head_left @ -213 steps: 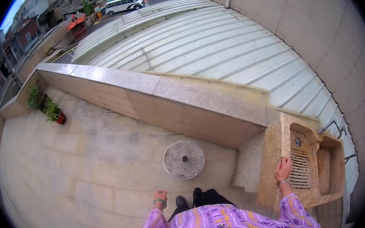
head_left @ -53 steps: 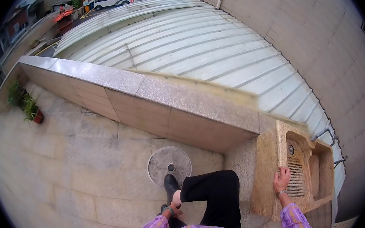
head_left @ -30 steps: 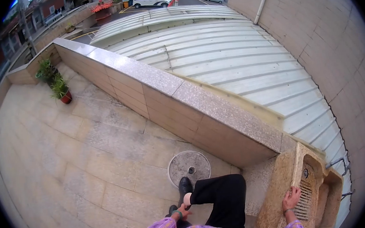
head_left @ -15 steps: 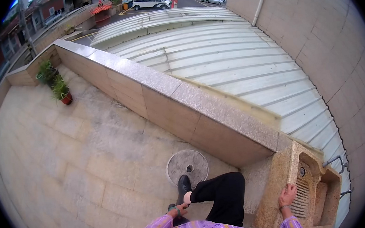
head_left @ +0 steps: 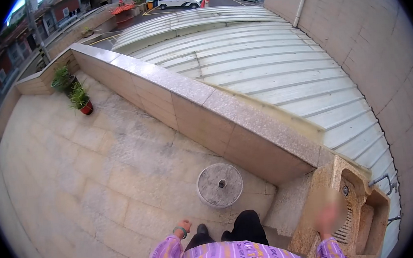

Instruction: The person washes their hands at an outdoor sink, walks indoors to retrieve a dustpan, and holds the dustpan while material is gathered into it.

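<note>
My left hand (head_left: 185, 224), with a green bangle at the wrist, hangs over the tiled floor beside my legs. Its fingers look curled in, and I see nothing in them. My right hand (head_left: 328, 216) is at the near rim of a speckled stone laundry sink (head_left: 336, 167), beside its ribbed washboard slope. A blur covers that hand, so its fingers cannot be made out. One black shoe (head_left: 202, 229) shows below my dark trousers (head_left: 247, 225). Just ahead of my feet stands a round stone block (head_left: 219, 188) with a hole in its top.
A low wall (head_left: 199, 98) with a granite top runs diagonally past the sink. Beyond it lies a ribbed metal roof (head_left: 260, 66). Potted plants (head_left: 80, 97) stand on the tiled floor (head_left: 90, 186) at the far left. Pipes (head_left: 388, 182) reach the sink's outer side.
My left hand has let go of the ankle and shoe and moved left and up. The raised leg has come down, and its shoe is off the round block. The view has shifted slightly.
</note>
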Demonstrator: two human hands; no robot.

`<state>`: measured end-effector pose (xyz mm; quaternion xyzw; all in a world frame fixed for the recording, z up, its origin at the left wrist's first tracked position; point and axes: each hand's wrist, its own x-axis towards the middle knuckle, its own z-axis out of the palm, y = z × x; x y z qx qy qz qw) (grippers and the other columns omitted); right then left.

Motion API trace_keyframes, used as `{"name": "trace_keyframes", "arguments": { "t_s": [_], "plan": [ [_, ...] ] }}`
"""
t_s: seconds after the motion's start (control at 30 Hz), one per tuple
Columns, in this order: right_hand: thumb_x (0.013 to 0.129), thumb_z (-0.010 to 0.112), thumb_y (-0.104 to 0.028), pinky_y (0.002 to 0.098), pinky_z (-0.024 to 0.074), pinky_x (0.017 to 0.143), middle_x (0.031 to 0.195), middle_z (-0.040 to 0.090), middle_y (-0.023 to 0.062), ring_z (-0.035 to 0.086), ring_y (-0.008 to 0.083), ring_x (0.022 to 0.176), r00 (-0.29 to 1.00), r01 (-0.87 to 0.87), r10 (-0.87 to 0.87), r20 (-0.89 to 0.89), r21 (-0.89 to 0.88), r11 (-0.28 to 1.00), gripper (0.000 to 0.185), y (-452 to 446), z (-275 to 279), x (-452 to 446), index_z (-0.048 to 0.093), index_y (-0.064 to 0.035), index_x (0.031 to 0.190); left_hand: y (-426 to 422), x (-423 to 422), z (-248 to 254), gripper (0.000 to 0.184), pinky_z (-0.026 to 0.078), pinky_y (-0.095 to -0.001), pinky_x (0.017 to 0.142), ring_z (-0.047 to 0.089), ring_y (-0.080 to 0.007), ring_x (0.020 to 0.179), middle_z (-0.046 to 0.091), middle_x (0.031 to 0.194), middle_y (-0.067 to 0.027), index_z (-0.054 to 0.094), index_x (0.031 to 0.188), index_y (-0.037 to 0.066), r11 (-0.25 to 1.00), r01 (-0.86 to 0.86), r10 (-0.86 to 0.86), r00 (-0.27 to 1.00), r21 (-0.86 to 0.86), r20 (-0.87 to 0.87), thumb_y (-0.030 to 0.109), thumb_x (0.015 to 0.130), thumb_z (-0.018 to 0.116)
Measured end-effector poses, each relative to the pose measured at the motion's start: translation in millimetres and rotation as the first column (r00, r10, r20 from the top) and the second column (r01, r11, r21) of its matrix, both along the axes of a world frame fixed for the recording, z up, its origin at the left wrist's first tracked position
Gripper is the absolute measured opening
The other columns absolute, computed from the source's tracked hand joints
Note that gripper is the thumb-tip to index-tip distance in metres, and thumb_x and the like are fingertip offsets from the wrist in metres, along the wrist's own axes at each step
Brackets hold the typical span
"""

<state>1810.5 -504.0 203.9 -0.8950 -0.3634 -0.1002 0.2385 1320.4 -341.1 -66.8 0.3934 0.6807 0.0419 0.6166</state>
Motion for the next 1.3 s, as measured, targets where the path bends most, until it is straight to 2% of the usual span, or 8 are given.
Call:
{"name": "trace_keyframes", "arguments": {
  "t_s": [0.13, 0.53, 0.67, 0.73, 0.87, 0.97, 1.07, 1.3],
  "plan": [
    [0.076, 0.055, -0.019, 0.0312, 0.0355, 0.086, 0.106, 0.048, 0.0100, 0.045, 0.0205, 0.098, 0.985, -0.028, 0.021, -0.174, -0.037, 0.999, 0.038, -15, -8, 15, 0.043, -0.0041, 0.109, -31, -35, 1, 0.022, 0.043, -0.0271, 0.042, 0.053, -0.0173, 0.048, 0.054, 0.066, -0.0080, 0.049, 0.090, 0.005, 0.962, -0.271, 0.270, 0.963, 0.024, 0.012, 0.018, 0.073, 0.053],
    [0.077, 0.052, -0.022, 0.0317, 0.0304, 0.091, 0.113, 0.044, 0.0106, 0.040, 0.0211, 0.105, 0.979, -0.019, 0.066, 0.192, -0.239, 0.971, 0.043, -32, -28, 32, 0.038, -0.0043, 0.114, -208, -78, 42, 0.012, 0.034, -0.0272, 0.031, 0.046, -0.0180, 0.039, 0.048, 0.055, -0.0079, 0.049, 0.081, 0.003, 0.690, -0.713, 0.719, 0.695, -0.126, 0.001, 0.007, 0.070, 0.050],
    [0.078, 0.050, -0.025, 0.0324, 0.0260, 0.094, 0.118, 0.039, 0.0109, 0.035, 0.0211, 0.110, 0.987, -0.019, 0.073, 0.143, -0.346, 0.938, 0.047, -33, -26, 31, 0.034, -0.0047, 0.118, -265, -73, 84, 0.006, 0.033, -0.0264, 0.031, 0.044, -0.0159, 0.037, 0.045, 0.049, -0.0055, 0.049, 0.064, 0.003, 0.750, -0.660, 0.658, 0.750, -0.037, -0.064, 0.006, 0.069, 0.051],
    [0.078, 0.049, -0.015, 0.0308, 0.0385, 0.082, 0.102, 0.050, 0.0114, 0.048, 0.0213, 0.095, 0.895, -0.119, 0.214, 0.393, -0.252, 0.960, 0.030, -40, -56, 53, 0.044, -0.0037, 0.106, -287, -80, 95, 0.009, 0.033, -0.0262, 0.031, 0.043, -0.0151, 0.036, 0.045, 0.047, -0.0048, 0.049, 0.060, 0.003, 0.780, -0.626, 0.623, 0.777, -0.003, -0.095, 0.006, 0.068, 0.052],
    [0.079, 0.047, -0.023, 0.0320, 0.0279, 0.093, 0.115, 0.041, 0.0114, 0.038, 0.0220, 0.108, 0.704, 0.059, 0.368, 0.607, -0.567, 0.821, 0.043, -33, -69, 49, 0.036, -0.0043, 0.117, -315, -111, 72, 0.008, 0.034, -0.0274, 0.032, 0.043, -0.0157, 0.035, 0.044, 0.046, -0.0053, 0.050, 0.061, 0.002, 0.757, -0.651, 0.635, 0.752, -0.051, -0.178, 0.004, 0.068, 0.052],
    [0.075, 0.047, -0.018, 0.0320, 0.0354, 0.079, 0.104, 0.048, 0.0145, 0.046, 0.0234, 0.096, 0.980, -0.175, 0.194, 0.031, -0.310, 0.934, 0.035, 14, -41, -50, 0.043, -0.0060, 0.108, -348, -139, 32, 0.004, 0.036, -0.0304, 0.033, 0.044, -0.0175, 0.036, 0.046, 0.048, -0.0075, 0.050, 0.064, -0.001, 0.511, -0.855, 0.835, 0.519, -0.094, -0.181, 0.002, 0.067, 0.049],
    [0.072, 0.046, -0.015, 0.0339, 0.0410, 0.061, 0.079, 0.056, 0.0152, 0.054, 0.0239, 0.073, 0.840, -0.402, 0.403, -0.363, 0.083, 0.912, 0.020, 39, -98, -114, 0.054, -0.0045, 0.087, -337, -170, 30, 0.008, 0.039, -0.0285, 0.032, 0.053, -0.0195, 0.042, 0.053, 0.054, -0.0096, 0.052, 0.068, 0.002, 0.522, -0.853, 0.826, 0.510, -0.016, -0.242, 0.009, 0.070, 0.049],
    [0.067, 0.051, -0.010, 0.0308, 0.0416, 0.040, 0.045, 0.052, 0.0063, 0.050, 0.0155, 0.039, 0.835, -0.468, 0.330, -0.441, -0.251, 0.848, 0.014, 46, -249, -235, 0.055, 0.0001, 0.058, -361, -269, 21, 0.017, 0.041, -0.0298, 0.034, 0.052, -0.0210, 0.040, 0.052, 0.052, -0.0129, 0.051, 0.064, -0.001, 0.312, -0.949, 0.935, 0.298, 0.043, -0.191, 0.014, 0.071, 0.048]
  ]
}}
